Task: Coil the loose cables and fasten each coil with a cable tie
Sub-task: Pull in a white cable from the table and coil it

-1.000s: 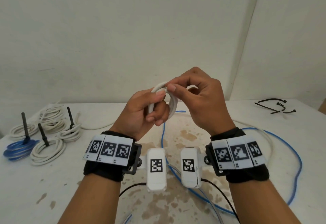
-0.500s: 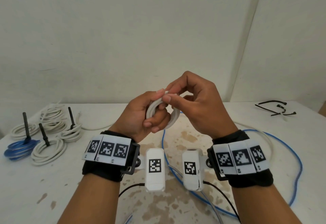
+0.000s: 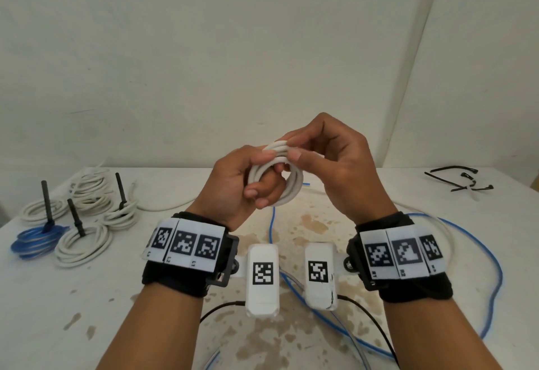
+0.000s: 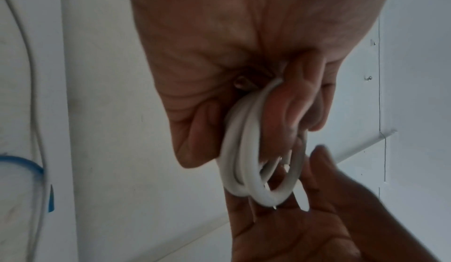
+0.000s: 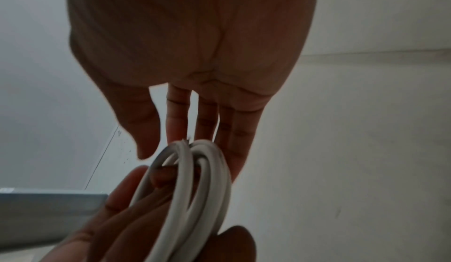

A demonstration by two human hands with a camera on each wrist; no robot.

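A small coil of white cable hangs in the air above the table's middle. My left hand grips its left side, with fingers curled through the loops. My right hand pinches the top of the coil between thumb and forefinger. The left wrist view shows the white cable coil wedged between the left thumb and fingers, with the right hand below it. Seen from the right wrist, the right fingers lie behind the top of the coil. No cable tie shows on this coil.
Several tied white coils and a blue coil, each with a black tie sticking up, lie at the table's left. Loose black cable ties lie at the back right. A loose blue cable and a white cable loop over the stained table.
Both hands have kept hold of the white coil. The right hand's fingers have shifted on its top, and the coil has turned so that more of its loops face me.
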